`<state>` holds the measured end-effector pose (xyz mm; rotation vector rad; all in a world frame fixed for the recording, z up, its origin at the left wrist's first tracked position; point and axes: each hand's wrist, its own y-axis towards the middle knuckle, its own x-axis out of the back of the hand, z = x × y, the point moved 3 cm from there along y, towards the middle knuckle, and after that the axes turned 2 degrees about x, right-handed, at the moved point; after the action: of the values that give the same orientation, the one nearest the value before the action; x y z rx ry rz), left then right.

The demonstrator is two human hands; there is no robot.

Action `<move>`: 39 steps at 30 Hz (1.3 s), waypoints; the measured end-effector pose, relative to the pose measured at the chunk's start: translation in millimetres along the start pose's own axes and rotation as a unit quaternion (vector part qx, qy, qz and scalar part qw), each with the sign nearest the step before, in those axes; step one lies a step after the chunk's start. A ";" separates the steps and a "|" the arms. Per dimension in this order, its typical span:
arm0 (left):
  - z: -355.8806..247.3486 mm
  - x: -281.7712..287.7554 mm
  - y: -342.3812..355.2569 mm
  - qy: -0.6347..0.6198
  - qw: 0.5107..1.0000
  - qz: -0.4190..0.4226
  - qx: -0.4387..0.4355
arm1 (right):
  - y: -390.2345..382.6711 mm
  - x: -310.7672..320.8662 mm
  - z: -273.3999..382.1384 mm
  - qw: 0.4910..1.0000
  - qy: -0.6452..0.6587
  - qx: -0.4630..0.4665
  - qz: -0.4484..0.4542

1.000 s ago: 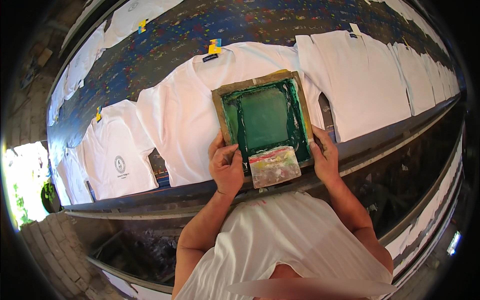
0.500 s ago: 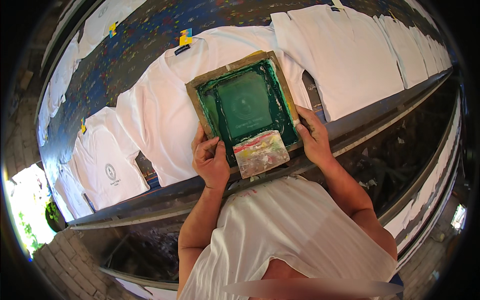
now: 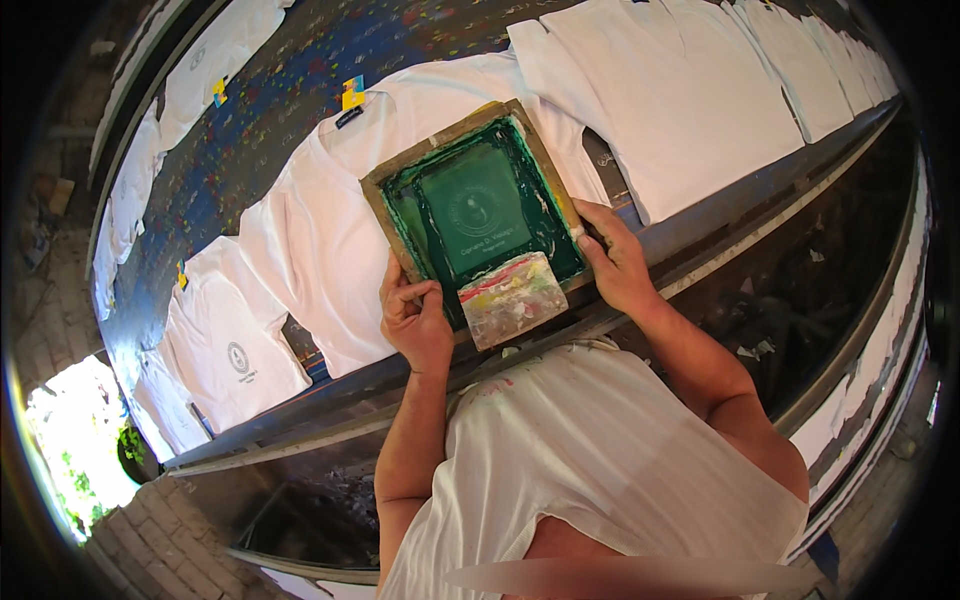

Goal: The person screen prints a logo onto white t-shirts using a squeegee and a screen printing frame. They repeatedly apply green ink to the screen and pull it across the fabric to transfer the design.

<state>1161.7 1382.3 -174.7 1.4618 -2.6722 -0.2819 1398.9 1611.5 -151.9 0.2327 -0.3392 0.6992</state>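
Between my hands is a wood-framed printing screen (image 3: 472, 200) with green mesh and a pale round emblem. My left hand (image 3: 416, 325) grips its lower left edge, fingers curled. My right hand (image 3: 612, 256) clasps the right side of the frame, thumb near its front. A stained, clear-looking squeegee (image 3: 513, 303) leans across the screen's near end, streaked red and yellow. Under the screen lies a white V-neck T-shirt (image 3: 318, 235), its chest partly covered by the frame. Whether the screen touches the shirt cannot be told.
On the left, another white T-shirt (image 3: 212, 330) bears a dark round print. More white shirts (image 3: 640, 110) line the long, paint-spotted table (image 3: 300, 75) to the right. The table's near rail (image 3: 690, 262) runs just in front of my body. Brick paving (image 3: 160, 540) shows at lower left.
The view has turned slightly, so the shirts and table appear shifted. The screen stays in both hands, with the squeegee still resting on it; their grip looks the same.
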 end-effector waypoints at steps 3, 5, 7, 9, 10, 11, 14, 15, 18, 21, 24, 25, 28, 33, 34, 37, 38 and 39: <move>-4.2 -1.8 1.1 0.002 1.000 -0.010 0.020 | 4.0 -1.8 1.0 0.997 0.067 -0.038 -0.010; -9.3 -3.4 0.8 0.053 0.998 -0.014 0.044 | 6.9 -2.6 3.4 0.976 0.174 -0.126 -0.020; -16.5 -3.5 4.8 0.091 0.994 -0.015 0.051 | 7.0 9.1 29.0 0.995 0.009 0.088 -0.048; -26.3 0.0 13.8 0.113 0.992 -0.016 0.058 | 0.0 14.5 53.5 0.970 -0.073 0.227 -0.040; -36.5 2.7 23.4 0.203 0.979 0.019 -0.003 | -4.0 11.9 63.7 0.964 -0.071 0.255 0.015; -47.2 9.4 39.1 0.289 0.955 0.053 -0.052 | -9.2 8.0 73.0 0.957 -0.071 0.274 0.072; -75.7 18.9 89.5 0.437 0.872 0.168 -0.141 | -16.1 -7.3 92.9 0.920 -0.139 0.334 0.152; -84.2 19.3 105.4 0.455 0.853 0.209 -0.144 | -17.0 -11.4 98.1 0.904 -0.173 0.357 0.160; -98.9 7.6 146.5 0.504 0.792 0.317 -0.134 | -10.3 -17.1 107.2 0.890 -0.213 0.363 0.175; -102.5 -6.0 166.3 0.576 0.714 0.382 -0.114 | -3.2 -23.5 117.2 0.884 -0.234 0.365 0.177; -100.4 -18.0 176.5 0.617 0.669 0.402 -0.102 | 5.1 -31.1 124.4 0.886 -0.267 0.330 0.185; -99.9 -19.2 178.2 0.629 0.656 0.407 -0.092 | 7.6 -32.1 127.1 0.887 -0.267 0.322 0.194; -98.2 -24.7 180.7 0.648 0.638 0.408 -0.086 | 20.3 -31.3 132.6 0.887 -0.261 0.299 0.234; -97.3 -32.6 184.8 0.664 0.622 0.410 -0.064 | 60.2 -18.6 135.3 0.901 -0.226 0.216 0.299; -98.5 -33.5 185.0 0.664 0.624 0.408 -0.058 | 69.5 -20.6 135.1 0.904 -0.238 0.203 0.292; -102.4 -36.7 182.7 0.674 0.624 0.395 -0.035 | 96.8 -32.0 134.7 0.913 -0.241 0.223 0.242; -103.8 -37.6 182.5 0.675 0.623 0.393 -0.028 | 105.5 -35.9 132.9 0.911 -0.250 0.231 0.233; -104.8 -38.7 182.2 0.677 0.623 0.392 -0.020 | 114.7 -39.8 130.3 0.910 -0.256 0.239 0.224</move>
<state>1048.9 1498.2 -35.0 0.0379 -1.5853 0.5981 1265.0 1631.6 -36.2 0.8324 -0.7369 1.1744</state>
